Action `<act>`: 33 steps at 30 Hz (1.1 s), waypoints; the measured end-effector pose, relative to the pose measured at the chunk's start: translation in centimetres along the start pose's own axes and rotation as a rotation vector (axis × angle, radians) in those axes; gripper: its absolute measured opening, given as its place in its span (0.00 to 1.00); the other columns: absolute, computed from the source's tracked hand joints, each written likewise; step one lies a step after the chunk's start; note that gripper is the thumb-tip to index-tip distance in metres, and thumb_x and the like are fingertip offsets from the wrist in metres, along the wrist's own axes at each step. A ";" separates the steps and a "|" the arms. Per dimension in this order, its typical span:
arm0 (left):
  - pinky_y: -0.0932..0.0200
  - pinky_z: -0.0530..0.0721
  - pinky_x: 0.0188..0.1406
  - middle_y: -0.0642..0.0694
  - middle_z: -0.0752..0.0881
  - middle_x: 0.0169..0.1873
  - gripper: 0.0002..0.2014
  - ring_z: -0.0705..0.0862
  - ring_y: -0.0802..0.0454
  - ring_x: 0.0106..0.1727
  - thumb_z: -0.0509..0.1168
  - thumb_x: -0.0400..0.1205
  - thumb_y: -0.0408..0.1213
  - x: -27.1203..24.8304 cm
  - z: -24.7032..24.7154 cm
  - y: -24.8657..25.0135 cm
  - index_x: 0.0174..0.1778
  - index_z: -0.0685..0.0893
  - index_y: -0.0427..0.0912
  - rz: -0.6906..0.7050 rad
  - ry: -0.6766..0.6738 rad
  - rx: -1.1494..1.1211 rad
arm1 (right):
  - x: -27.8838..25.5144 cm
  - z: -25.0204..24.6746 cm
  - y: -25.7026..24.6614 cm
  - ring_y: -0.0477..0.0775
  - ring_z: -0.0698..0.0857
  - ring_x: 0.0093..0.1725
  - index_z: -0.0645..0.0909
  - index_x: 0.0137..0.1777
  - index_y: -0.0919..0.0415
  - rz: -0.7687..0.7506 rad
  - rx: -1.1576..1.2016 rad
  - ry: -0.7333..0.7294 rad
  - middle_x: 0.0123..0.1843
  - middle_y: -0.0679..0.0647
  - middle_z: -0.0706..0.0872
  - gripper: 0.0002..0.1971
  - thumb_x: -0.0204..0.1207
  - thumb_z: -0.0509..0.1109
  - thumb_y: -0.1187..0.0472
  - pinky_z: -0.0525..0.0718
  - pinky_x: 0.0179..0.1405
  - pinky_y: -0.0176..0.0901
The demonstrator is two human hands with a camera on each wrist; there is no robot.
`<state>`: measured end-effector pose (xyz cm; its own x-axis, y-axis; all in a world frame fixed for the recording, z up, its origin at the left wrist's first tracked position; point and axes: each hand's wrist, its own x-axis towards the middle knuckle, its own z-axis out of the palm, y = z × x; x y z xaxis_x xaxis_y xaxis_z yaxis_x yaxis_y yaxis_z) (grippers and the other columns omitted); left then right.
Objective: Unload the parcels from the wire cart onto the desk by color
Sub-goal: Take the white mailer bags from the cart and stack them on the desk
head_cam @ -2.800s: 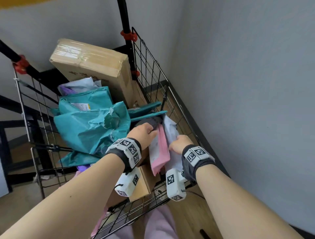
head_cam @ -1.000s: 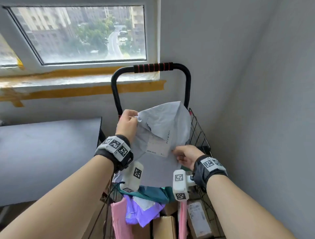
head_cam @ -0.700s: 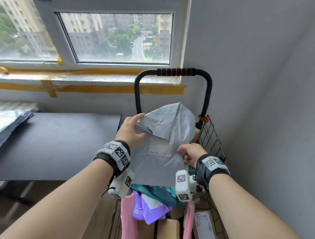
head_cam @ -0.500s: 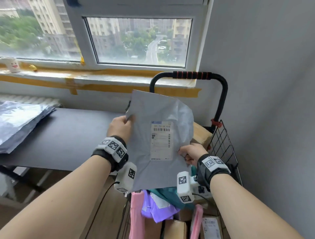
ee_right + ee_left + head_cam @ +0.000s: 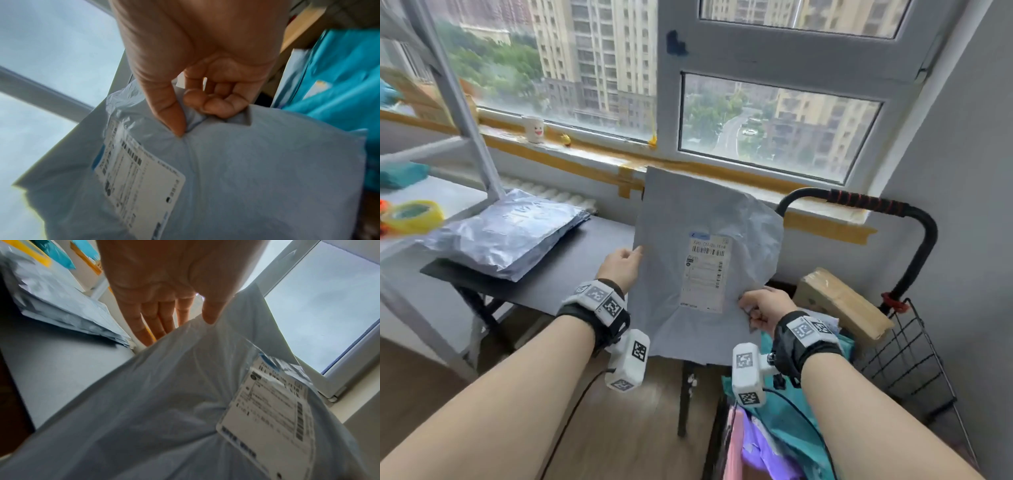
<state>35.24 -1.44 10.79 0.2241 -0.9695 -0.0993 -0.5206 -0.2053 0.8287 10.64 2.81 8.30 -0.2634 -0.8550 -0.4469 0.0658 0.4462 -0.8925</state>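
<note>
I hold a flat grey parcel bag (image 5: 671, 267) with a white label upright in front of me, above the desk's right end. My left hand (image 5: 621, 265) pinches its left edge between thumb and fingers (image 5: 208, 316). My right hand (image 5: 763, 305) grips its lower right edge, thumb and curled fingers (image 5: 216, 105) bunching the plastic of the grey bag (image 5: 267, 162). The grey bag (image 5: 164, 402) fills the left wrist view. The wire cart (image 5: 907, 349) stands at lower right with teal (image 5: 791, 421), purple and pink bags and a brown box (image 5: 842, 305) inside.
A pile of grey bags (image 5: 506, 233) lies on the dark desk (image 5: 571, 270) at left. A white shelf frame (image 5: 458, 102) stands further left with a yellow tape roll (image 5: 414, 216) and a teal parcel (image 5: 400, 173). Window and sill run behind; a grey wall closes the right side.
Both hands pulled the grey bag out of the cart, unfolded it flat, and carried it up and left toward the desk. The view turned left, revealing the grey pile.
</note>
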 end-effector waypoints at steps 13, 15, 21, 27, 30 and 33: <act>0.55 0.79 0.40 0.39 0.88 0.27 0.15 0.86 0.38 0.43 0.57 0.83 0.40 7.4 -21.8 -13.9 0.43 0.86 0.38 -0.144 0.229 0.072 | -2.4 27.3 -0.8 0.43 0.62 0.11 0.78 0.46 0.63 0.013 0.007 -0.187 0.21 0.49 0.71 0.05 0.73 0.70 0.68 0.58 0.14 0.26; 0.61 0.72 0.26 0.49 0.79 0.09 0.15 0.84 0.43 0.31 0.55 0.83 0.40 8.8 -23.5 -15.1 0.36 0.82 0.39 -0.196 0.258 0.007 | -2.2 29.6 -1.5 0.43 0.65 0.13 0.78 0.41 0.57 0.017 -0.041 -0.163 0.28 0.49 0.71 0.08 0.76 0.72 0.55 0.63 0.16 0.29; 0.65 0.72 0.25 0.44 0.79 0.18 0.17 0.82 0.55 0.19 0.53 0.83 0.39 13.3 -27.0 -17.3 0.30 0.77 0.38 -0.204 0.349 -0.020 | 0.9 35.4 -3.6 0.41 0.67 0.12 0.78 0.35 0.55 0.019 -0.063 -0.143 0.28 0.47 0.76 0.12 0.77 0.69 0.51 0.67 0.19 0.33; 0.52 0.81 0.46 0.32 0.88 0.35 0.16 0.87 0.36 0.45 0.56 0.83 0.41 22.4 -30.0 -19.3 0.34 0.81 0.37 -0.152 0.415 0.073 | 6.2 42.0 -6.2 0.41 0.74 0.12 0.75 0.32 0.58 -0.030 -0.181 -0.159 0.26 0.49 0.79 0.11 0.76 0.62 0.66 0.67 0.22 0.36; 0.54 0.73 0.42 0.31 0.87 0.43 0.15 0.82 0.34 0.48 0.57 0.84 0.42 27.5 -31.2 -19.4 0.38 0.82 0.38 -0.142 0.417 0.159 | 9.7 44.8 -8.4 0.41 0.80 0.16 0.72 0.32 0.60 -0.064 -0.231 -0.134 0.31 0.53 0.78 0.13 0.78 0.57 0.70 0.71 0.21 0.32; 0.55 0.69 0.41 0.33 0.83 0.41 0.14 0.76 0.36 0.42 0.58 0.84 0.40 32.7 -32.4 -18.3 0.35 0.79 0.39 -0.139 0.400 0.203 | 13.7 47.4 -10.8 0.43 0.82 0.15 0.71 0.34 0.61 -0.073 -0.227 -0.118 0.32 0.54 0.77 0.11 0.77 0.55 0.70 0.68 0.12 0.27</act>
<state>78.74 -25.04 10.22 0.5827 -0.8111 0.0512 -0.6047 -0.3906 0.6940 51.92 -26.20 8.90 -0.1443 -0.9061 -0.3977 -0.1703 0.4187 -0.8920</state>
